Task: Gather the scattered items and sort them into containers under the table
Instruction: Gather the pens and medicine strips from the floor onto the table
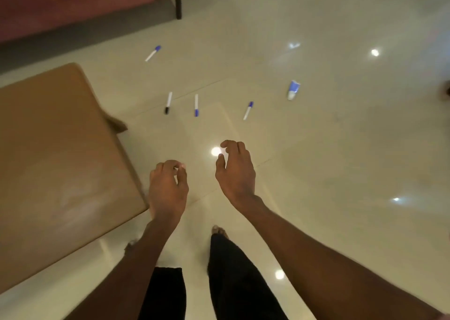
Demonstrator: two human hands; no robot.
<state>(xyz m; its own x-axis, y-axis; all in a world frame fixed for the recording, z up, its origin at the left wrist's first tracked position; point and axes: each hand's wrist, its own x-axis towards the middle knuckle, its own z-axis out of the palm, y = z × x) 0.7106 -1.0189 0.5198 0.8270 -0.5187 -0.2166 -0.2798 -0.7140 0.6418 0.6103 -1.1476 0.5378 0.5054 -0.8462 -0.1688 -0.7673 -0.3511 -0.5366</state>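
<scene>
Several white markers lie scattered on the glossy floor ahead: a black-capped marker [168,102], a blue-capped marker [196,105] beside it, another blue-capped marker [248,110] to the right, and a far marker [153,53] near the sofa. A blue and white tube [293,89] lies further right. My left hand [168,188] and my right hand [236,171] hang in the air above the floor, short of the markers, fingers loosely curled and holding nothing.
A brown wooden table [56,168] fills the left side, its corner close to my left hand. A red sofa [73,3] with a dark leg [178,6] stands at the back. My legs [233,278] in dark trousers are below. Bright light spots reflect off the tiles.
</scene>
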